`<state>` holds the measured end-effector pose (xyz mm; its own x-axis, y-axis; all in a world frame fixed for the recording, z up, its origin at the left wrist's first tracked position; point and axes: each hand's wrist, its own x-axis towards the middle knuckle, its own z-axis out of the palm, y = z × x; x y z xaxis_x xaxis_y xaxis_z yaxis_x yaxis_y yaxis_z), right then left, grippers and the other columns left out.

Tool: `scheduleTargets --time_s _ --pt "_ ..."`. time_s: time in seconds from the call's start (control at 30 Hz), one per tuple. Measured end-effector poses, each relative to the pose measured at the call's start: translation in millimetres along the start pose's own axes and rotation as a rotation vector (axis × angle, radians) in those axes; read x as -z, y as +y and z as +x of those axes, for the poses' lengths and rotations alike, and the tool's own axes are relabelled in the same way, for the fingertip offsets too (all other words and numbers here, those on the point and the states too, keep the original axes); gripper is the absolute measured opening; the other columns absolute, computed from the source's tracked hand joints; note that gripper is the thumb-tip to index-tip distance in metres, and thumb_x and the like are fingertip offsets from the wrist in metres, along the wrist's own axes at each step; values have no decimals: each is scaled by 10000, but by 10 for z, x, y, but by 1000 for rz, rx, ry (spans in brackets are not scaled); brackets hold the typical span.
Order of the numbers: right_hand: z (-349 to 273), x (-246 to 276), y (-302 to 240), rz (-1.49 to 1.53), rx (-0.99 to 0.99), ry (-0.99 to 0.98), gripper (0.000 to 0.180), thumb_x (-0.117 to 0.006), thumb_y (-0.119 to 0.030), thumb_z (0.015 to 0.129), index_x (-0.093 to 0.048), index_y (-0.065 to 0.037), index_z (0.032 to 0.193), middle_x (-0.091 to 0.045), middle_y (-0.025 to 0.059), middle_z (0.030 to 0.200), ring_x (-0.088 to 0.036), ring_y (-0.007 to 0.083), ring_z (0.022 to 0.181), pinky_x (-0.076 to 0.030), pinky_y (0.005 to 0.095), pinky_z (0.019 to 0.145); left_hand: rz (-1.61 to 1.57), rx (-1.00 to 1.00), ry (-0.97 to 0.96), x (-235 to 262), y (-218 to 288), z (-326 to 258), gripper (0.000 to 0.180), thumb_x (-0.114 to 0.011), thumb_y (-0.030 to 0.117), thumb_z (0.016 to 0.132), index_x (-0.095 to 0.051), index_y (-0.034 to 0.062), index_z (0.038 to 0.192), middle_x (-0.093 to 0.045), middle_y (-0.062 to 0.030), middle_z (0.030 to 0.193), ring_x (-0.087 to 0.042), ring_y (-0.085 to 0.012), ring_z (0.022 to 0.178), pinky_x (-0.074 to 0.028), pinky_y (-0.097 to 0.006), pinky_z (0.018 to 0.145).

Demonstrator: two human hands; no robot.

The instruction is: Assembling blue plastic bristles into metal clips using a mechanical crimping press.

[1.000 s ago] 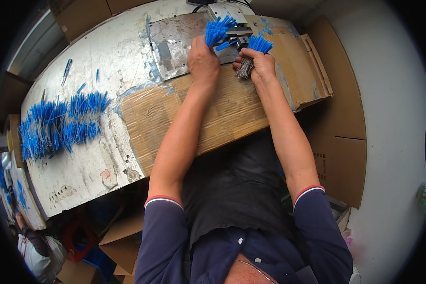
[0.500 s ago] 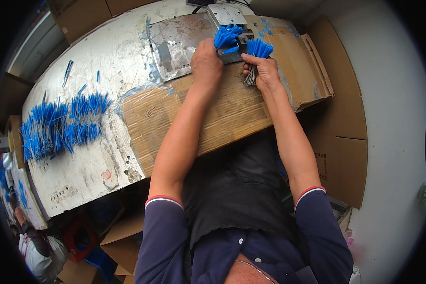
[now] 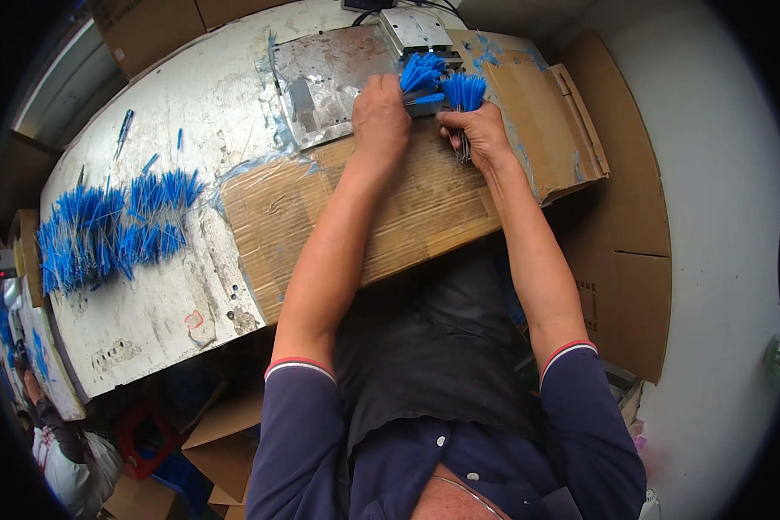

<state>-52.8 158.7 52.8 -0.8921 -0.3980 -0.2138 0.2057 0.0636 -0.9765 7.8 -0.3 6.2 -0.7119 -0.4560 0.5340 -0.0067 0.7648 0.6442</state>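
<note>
Near the far edge of the worktop, my left hand is closed on a bunch of small wire brushes with blue bristles. One single brush sticks out sideways below that bunch, pointing toward the right hand. My right hand grips another bunch of blue brushes, bristles up and thin wire stems hanging below the fingers. Both bunches are close together, in front of a small metal device. The left fingertips are hidden behind the hand.
Many blue brushes lie in piles on the worn white worktop at left, with a pen behind them. A metal plate and flattened cardboard cover the worktop. Another person works at lower left.
The right hand and its bunch have shifted slightly left and nearer. The left bunch has dropped a little to the right, and the single brush now points out more clearly.
</note>
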Motion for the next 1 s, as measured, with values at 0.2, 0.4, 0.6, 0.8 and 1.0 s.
scheduleTargets --time_s 0.2,0.4,0.6,0.8,1.0 --pt "49 -38 47 32 48 141 100 -759 57 757 -659 54 762 -665 127 658 -627 164 504 -409 247 379 -153 140 250 -10 3 43 206 -593 -9 855 -583 11 1060 -615 -201 1010 -610 -424 945 -486 -502 802" --pt "176 -141 18 -76 8 238 128 -764 60 746 -653 56 683 -652 141 610 -584 162 434 -392 259 365 -169 191 285 8 -53 40 167 -574 37 919 -562 43 1086 -589 -191 1024 -604 -432 933 -481 -516 779" --pt "253 -181 10 -96 12 271 124 -762 61 742 -651 59 686 -654 147 612 -581 159 426 -412 270 370 -138 249 247 9 3 54 205 -577 9 875 -563 53 1075 -585 -186 1040 -604 -431 945 -479 -516 805" --pt "178 -155 17 67 43 234 121 -760 13 762 -668 69 818 -687 143 719 -672 193 563 -504 282 436 -61 213 236 -16 -30 48 206 -562 11 870 -561 44 1072 -586 -185 1060 -615 -423 939 -482 -509 791" --pt "138 22 48 281 5 113 146 -750 -31 787 -671 74 851 -698 156 770 -707 228 639 -593 324 525 -22 159 106 -21 -5 34 174 -546 26 874 -572 49 1045 -637 -194 977 -638 -424 849 -493 -518 749"
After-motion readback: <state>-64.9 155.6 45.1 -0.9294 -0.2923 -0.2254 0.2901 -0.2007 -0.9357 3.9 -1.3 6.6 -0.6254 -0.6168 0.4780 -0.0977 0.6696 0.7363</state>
